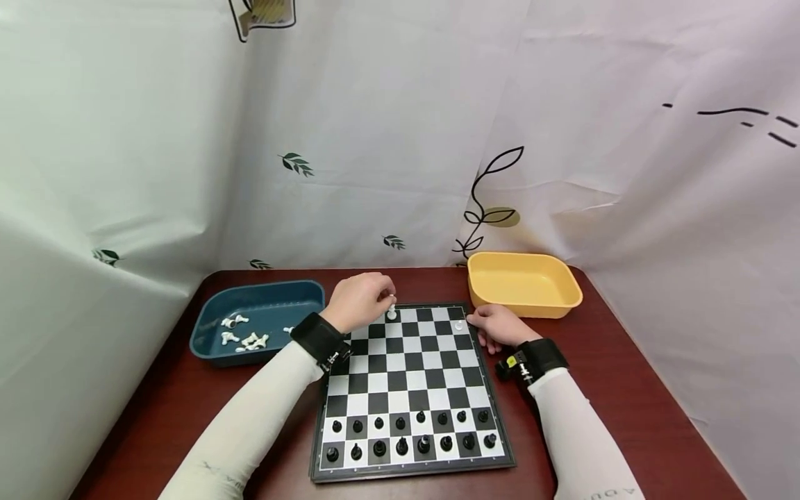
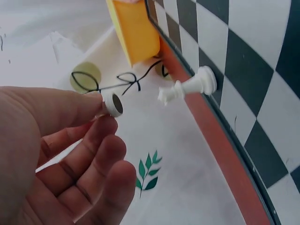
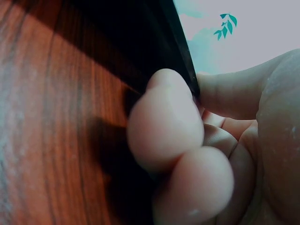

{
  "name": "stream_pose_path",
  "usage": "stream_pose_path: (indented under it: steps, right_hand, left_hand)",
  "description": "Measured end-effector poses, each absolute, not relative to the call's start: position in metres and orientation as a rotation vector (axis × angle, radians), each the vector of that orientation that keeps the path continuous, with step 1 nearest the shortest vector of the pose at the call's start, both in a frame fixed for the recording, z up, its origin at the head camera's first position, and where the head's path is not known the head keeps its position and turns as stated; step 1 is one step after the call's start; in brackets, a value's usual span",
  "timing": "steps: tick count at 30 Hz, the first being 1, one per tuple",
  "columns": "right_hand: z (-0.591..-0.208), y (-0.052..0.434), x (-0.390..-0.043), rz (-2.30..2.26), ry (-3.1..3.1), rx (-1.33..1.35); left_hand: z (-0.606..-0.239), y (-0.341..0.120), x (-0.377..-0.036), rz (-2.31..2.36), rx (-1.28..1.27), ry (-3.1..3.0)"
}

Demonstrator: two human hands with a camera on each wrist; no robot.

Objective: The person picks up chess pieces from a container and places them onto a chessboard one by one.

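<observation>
My left hand (image 1: pixel 364 300) is over the far left part of the chessboard (image 1: pixel 369 468). Between thumb and index finger it pinches a white chess piece (image 2: pixel 112 104), its dark round base facing the board in the left wrist view. A taller white chess piece (image 2: pixel 190 87) stands on a far-row square beside that hand. Near the far right corner is another white piece (image 1: pixel 459 325). My right hand (image 1: pixel 500 325) grips the board's right edge, thumb at the top and curled fingers at the side, close to the wooden table. Several black pieces (image 1: pixel 402 446) fill the two near rows.
A blue tray (image 1: pixel 209 351) to the left of the board holds several white pieces (image 1: pixel 253 342). At the back right stands a yellow tray (image 1: pixel 525 310). Patterned white cloth (image 1: pixel 387 139) hangs behind the dark red table (image 1: pixel 631 417).
</observation>
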State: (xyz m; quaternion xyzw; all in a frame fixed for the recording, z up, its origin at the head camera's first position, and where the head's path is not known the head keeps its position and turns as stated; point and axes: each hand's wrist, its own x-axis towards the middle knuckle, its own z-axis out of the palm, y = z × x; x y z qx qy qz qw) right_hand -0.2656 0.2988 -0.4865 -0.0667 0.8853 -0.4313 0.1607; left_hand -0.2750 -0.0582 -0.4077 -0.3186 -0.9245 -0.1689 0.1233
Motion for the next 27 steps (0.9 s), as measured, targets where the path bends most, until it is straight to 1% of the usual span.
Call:
stream_pose_path:
  steps: [5,14,27]
  right_hand:
    - [-0.487,0.290,-0.267,-1.227,2.538,-0.206]
    - [-0.489,0.297,-0.265,-1.217,2.546,-0.219]
    - [-0.489,0.296,-0.268,-1.228,2.538,-0.198]
  left_hand:
    - [-0.412,-0.053,-0.272,-0.434,-1.011,-2.701]
    - [-0.421,-0.028,-0.274,-0.394,-1.215,-2.645]
    - [-0.425,0.002,-0.281,-0.371,-1.265,-2.719]
